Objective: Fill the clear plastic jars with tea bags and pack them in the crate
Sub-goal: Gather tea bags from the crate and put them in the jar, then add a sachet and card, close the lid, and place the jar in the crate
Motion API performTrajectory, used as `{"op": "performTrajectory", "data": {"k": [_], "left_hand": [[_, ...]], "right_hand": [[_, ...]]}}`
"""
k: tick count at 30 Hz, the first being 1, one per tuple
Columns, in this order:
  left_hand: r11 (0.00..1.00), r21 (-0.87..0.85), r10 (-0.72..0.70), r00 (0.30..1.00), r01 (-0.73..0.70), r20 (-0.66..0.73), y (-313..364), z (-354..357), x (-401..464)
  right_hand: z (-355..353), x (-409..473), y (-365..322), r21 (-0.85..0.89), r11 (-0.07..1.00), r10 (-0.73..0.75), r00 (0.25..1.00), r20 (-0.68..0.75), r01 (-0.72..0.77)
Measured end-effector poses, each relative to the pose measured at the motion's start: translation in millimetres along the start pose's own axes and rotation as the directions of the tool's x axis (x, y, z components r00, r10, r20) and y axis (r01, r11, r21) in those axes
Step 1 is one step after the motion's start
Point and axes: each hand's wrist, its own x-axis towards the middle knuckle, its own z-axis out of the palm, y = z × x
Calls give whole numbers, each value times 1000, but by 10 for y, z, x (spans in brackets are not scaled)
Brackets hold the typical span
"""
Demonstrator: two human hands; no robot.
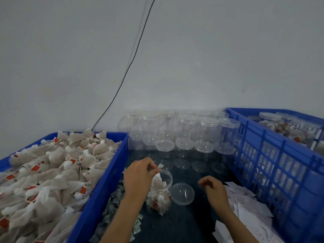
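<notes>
An open clear plastic jar (pixel 160 197) stands on the dark table in front of me, partly filled with tea bags. My left hand (pixel 138 178) is at its mouth and pinches a tea bag (pixel 158 179) that sticks out of the opening. The jar's clear lid (pixel 182 193) lies on the table just right of it. To the right of the lid my right hand (pixel 213 187) hovers with loosely curled fingers and holds nothing. A blue crate (pixel 273 165) on the right holds several filled, lidded jars (pixel 273 123).
A blue tray (pixel 103 181) heaped with tea bags (pixel 45 172) fills the left. Several empty lidded jars (pixel 184 134) are stacked at the back against the wall. White paper slips (pixel 249 207) lie at the right, small sachets (pixel 114 206) by the tray. A black cable (pixel 131 62) hangs down the wall.
</notes>
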Motion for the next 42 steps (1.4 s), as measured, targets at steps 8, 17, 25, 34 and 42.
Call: {"op": "performTrajectory", "data": {"k": [8,17,25,34,42], "left_hand": [[931,-297,-103,933,212,346,-188,242,-174],[910,-399,-15,972,111,236,-166,592,-282],[603,-755,-136,966,258,221,-244,1058,-428],[564,-786,-148,967,255,208,-351,1334,-469],[558,-800,-124,976,220,182,-333,1351,-468]], "right_hand": [[-115,50,-45,-48,999,9,998,-65,-12],[-381,471,187,-717,687,171,985,1,-118],[-384,530,504,-785,548,321,939,-122,-289],[-365,588,495,-815,503,228,954,-195,-287],[-407,600,411,-733,611,188,954,-234,-300]]}}
